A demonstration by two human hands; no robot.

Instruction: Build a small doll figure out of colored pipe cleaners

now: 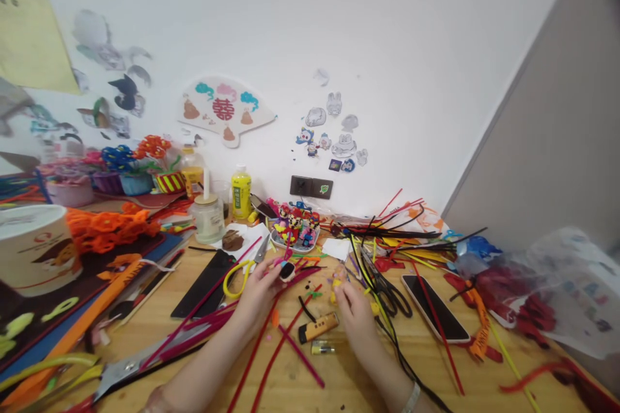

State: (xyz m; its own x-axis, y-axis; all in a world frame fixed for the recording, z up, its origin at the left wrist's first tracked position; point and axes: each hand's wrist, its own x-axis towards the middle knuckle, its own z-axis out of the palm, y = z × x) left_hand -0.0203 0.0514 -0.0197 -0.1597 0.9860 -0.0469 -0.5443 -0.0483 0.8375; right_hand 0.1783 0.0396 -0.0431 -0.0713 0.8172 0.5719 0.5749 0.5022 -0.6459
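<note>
My left hand (259, 287) is closed around a small pipe-cleaner figure (287, 272), dark on its face with pale and pink parts. My right hand (356, 310), fingers pinched together, has a small yellow piece (335, 285) at its fingertips; its exact form is unclear. Between the hands lie a tiny green and red piece (314, 293), an orange and black lighter (318, 328) and a clear yellowish lighter (322, 348). Red pipe cleaners (277, 361) and a magenta one (303, 356) rest on the wooden table (368, 387). Yellow-handled scissors (231, 281) are beside my left hand.
A tray (296, 248) of colourful small figures stands behind my hands. Black and yellow pipe cleaners (402, 235) pile at back right, with a phone (433, 310) nearer. A glass jar (209, 222), yellow bottle (241, 193), paper cup (36, 258) and large shears (126, 366) are leftward.
</note>
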